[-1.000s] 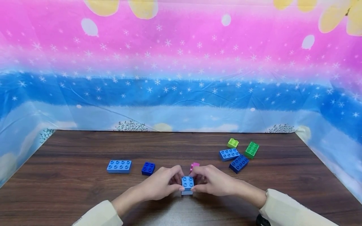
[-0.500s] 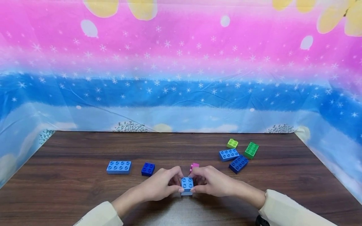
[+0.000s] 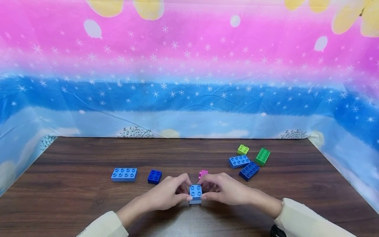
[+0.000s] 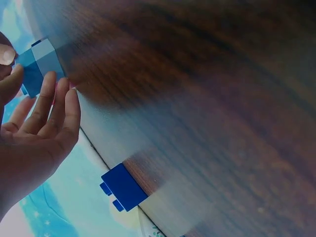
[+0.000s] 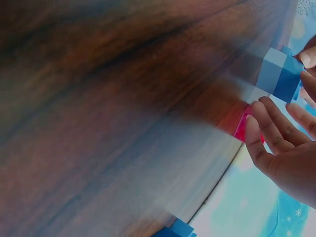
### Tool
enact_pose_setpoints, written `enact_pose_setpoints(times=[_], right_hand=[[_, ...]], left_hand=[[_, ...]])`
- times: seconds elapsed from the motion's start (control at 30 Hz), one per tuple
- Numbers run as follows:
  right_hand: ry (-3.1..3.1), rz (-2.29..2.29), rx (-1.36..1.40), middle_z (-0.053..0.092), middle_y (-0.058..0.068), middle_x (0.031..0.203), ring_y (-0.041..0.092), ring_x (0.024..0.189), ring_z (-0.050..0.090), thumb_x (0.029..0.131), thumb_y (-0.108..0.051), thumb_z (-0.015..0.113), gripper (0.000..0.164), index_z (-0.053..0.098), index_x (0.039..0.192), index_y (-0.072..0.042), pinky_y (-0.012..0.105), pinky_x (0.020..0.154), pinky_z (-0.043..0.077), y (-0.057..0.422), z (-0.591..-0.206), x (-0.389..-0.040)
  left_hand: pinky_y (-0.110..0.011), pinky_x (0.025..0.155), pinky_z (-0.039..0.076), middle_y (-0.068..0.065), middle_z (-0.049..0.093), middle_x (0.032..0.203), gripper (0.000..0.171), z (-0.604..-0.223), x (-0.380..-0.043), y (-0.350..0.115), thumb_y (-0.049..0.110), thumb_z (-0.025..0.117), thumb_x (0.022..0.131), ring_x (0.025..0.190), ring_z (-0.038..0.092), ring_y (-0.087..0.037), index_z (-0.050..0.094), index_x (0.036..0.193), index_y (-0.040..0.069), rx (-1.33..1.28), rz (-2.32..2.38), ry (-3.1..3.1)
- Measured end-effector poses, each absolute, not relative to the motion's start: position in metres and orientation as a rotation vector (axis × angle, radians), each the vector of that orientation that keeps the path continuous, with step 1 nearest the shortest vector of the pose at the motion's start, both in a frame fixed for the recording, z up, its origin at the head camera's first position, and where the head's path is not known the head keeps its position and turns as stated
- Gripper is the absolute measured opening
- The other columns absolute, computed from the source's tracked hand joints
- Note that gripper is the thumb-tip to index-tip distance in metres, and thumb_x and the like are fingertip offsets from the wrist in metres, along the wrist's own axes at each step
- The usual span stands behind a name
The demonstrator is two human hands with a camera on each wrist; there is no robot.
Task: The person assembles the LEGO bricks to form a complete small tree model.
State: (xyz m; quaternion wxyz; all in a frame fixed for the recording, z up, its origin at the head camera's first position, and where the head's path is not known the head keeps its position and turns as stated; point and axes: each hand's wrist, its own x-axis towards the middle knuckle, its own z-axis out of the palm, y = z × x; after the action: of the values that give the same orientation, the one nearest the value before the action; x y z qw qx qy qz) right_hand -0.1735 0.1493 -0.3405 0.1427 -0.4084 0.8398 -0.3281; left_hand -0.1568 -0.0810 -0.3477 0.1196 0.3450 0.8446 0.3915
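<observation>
In front of me stands a small stack of two light blue toy bricks (image 3: 195, 192), the top one a square brick with its studs up. My left hand (image 3: 169, 192) pinches its left side with thumb and forefinger, while the other fingers in the left wrist view (image 4: 49, 106) spread loosely. On the right side, the thumb and forefinger of my right hand (image 3: 226, 189) touch the stack. Behind the right fingers lies a pink brick (image 3: 203, 173), partly hidden; it also shows in the right wrist view as a pink block (image 5: 242, 126).
To the left lie a long light blue brick (image 3: 124, 174) and a dark blue square brick (image 3: 155, 176). A lime brick (image 3: 243, 149), a green brick (image 3: 263, 156), a light blue brick (image 3: 239, 161) and a dark blue brick (image 3: 249, 171) are grouped at the right. A patterned cloth (image 3: 189, 98) backs the table.
The right hand and sleeve have shifted slightly to the right, with the thumb a touch farther over. The left hand and the stack stay nearly in place.
</observation>
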Motion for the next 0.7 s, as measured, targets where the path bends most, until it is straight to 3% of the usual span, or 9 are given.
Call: enact_pose_setpoints(times=[0.23,0.7], right_hand=[[2.506,-0.925,-1.189,0.061,-0.006,0.087,0.005,0.076,0.056,0.088,-0.024,0.063,0.03,0.057,0.111,-0.006,0.022,0.067,0.048,0.155,-0.332,-0.177],[2.673,-0.932,-1.136,0.055,0.0,0.095,0.014,0.074,0.052,0.085,-0.02,0.067,0.027,0.058,0.108,-0.01,0.024,0.062,0.046,0.152,-0.334,-0.185]], left_hand=[[-0.023,0.067,0.047,0.003,0.062,0.084,0.021,-0.348,-0.157,-0.082,0.018,0.063,0.088,0.077,0.059,-0.009,0.051,0.102,0.008,1.021,1.153,2.463],[-0.023,0.067,0.047,0.001,0.063,0.083,0.02,-0.348,-0.157,-0.081,0.018,0.063,0.087,0.076,0.059,-0.009,0.051,0.1,0.007,1.041,1.152,2.478]])
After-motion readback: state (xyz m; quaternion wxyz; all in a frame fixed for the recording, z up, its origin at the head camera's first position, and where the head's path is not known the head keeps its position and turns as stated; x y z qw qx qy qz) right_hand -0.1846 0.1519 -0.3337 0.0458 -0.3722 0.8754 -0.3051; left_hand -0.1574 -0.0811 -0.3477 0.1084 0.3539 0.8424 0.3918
